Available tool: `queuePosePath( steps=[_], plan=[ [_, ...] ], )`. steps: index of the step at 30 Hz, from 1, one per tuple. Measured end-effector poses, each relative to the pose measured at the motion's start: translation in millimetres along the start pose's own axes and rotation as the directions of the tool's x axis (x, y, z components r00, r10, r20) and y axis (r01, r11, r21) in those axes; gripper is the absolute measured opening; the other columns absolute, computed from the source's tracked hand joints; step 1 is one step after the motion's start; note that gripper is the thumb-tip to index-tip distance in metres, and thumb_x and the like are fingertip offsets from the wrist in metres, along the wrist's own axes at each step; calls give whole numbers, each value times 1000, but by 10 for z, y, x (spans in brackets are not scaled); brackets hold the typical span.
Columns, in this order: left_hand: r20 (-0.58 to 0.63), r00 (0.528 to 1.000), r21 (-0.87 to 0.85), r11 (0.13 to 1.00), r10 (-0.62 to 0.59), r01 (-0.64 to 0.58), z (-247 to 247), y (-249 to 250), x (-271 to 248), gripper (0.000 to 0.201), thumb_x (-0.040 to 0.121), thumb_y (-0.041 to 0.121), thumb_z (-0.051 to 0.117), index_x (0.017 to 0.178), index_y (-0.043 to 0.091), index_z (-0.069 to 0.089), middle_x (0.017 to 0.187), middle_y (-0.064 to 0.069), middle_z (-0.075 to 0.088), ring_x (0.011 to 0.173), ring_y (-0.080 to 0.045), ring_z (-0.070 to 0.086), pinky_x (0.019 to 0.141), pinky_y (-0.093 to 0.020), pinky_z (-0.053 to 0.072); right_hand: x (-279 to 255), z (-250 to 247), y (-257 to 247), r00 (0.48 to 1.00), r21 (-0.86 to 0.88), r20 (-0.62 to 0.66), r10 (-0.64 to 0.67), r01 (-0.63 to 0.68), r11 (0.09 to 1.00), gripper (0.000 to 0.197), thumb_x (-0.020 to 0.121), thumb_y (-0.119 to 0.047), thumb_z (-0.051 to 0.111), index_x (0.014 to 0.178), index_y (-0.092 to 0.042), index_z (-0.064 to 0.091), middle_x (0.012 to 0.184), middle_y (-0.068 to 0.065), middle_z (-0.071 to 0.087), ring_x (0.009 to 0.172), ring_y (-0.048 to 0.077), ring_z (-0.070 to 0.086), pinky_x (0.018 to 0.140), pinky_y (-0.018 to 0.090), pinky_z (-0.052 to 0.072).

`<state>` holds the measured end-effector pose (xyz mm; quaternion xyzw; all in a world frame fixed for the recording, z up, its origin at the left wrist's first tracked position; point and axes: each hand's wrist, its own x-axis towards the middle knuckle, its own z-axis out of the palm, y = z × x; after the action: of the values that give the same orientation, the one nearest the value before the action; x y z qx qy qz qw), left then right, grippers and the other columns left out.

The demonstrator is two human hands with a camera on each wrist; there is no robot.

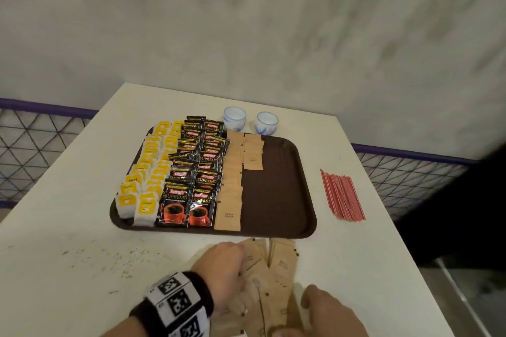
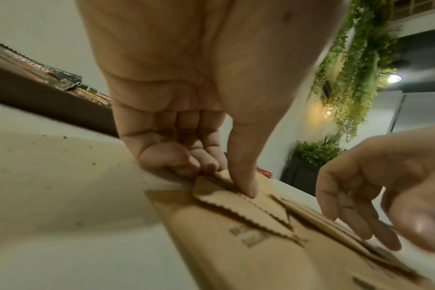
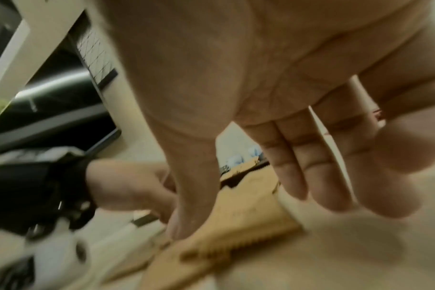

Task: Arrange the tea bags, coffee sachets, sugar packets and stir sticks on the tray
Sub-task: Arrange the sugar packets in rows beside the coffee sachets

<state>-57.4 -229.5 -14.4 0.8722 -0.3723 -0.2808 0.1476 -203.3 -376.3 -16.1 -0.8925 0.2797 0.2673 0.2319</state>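
A brown tray [image 1: 273, 194] holds rows of yellow tea bags [image 1: 147, 172], black coffee sachets [image 1: 197, 167] and brown sugar packets [image 1: 232, 180]; its right part is bare. Loose sugar packets [image 1: 273, 273] lie in a heap on the white table in front of the tray. My left hand [image 1: 241, 268] is on the heap, with curled fingers and thumb [image 2: 246, 188] pinching packets [image 2: 236, 215] at their edge. My right hand [image 1: 323, 309] hovers over the heap's near side with relaxed fingers [image 3: 318, 186], its thumb touching a packet [image 3: 211, 253]. Red stir sticks [image 1: 342, 194] lie on the table right of the tray.
Two white-and-blue cups [image 1: 234, 117] [image 1: 267, 122] stand just behind the tray. The table's right edge runs close past the stir sticks, with a dark drop beyond. A mesh railing [image 1: 32, 145] borders the table's left and right.
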Motion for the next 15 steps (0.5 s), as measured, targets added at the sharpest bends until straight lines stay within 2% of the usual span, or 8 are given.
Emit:
queuePosePath(
  steps=[1,3,6,8,11,13,15],
  plan=[
    [-10,1000,-14,1000,-8,8,3,-8,-7,7,86,15,57,89,21,58,97,4,56,97,-15,56,78,-23,43,37,41,-67,999,-23,-25,36,-36,999,35,87,-51,55,100,-22,40,94,-6,42,86,10,42,89,27,40],
    [-40,999,-59,998,-14,12,5,-33,-33,14,87,13,53,80,25,54,89,9,53,90,-12,56,71,-19,42,0,70,-197,997,-24,-42,66,-67,997,45,79,-61,58,100,-26,39,101,-9,47,91,8,48,84,24,38],
    [-95,995,-145,989,-8,-6,5,-72,-65,14,88,18,55,78,29,56,86,14,54,83,-5,54,69,-15,40,13,47,-224,994,122,-56,98,-90,988,34,74,-51,66,86,-30,42,101,-11,56,93,4,54,79,21,41],
    [-113,993,-169,985,15,-35,-2,-65,-82,6,84,28,63,87,29,57,93,14,53,88,-5,52,73,-16,41,44,28,-167,993,213,-51,102,-89,973,27,75,-43,68,79,-32,44,93,-11,58,85,3,54,72,18,39],
    [-104,991,-171,979,90,-107,23,-18,-91,35,78,40,68,107,30,52,103,16,46,99,-5,46,87,-19,41,16,-24,-47,995,359,-89,47,-12,933,17,80,-34,70,81,-22,58,80,-8,66,75,5,61,72,19,47],
    [-129,983,-272,949,131,-162,-13,52,-113,42,80,40,68,117,32,49,108,19,46,103,-2,46,92,-18,42,-57,-112,4,992,521,-129,-6,73,851,18,82,-24,72,78,-12,59,68,0,68,62,9,61,61,22,47],
    [-162,970,-435,870,181,-235,-57,131,-146,38,83,36,66,118,38,51,108,19,52,99,-2,52,90,-20,47,-169,-210,-6,981,635,-182,-64,168,754,15,82,-18,73,74,-11,62,62,7,67,58,15,59,56,28,44]
  ],
)
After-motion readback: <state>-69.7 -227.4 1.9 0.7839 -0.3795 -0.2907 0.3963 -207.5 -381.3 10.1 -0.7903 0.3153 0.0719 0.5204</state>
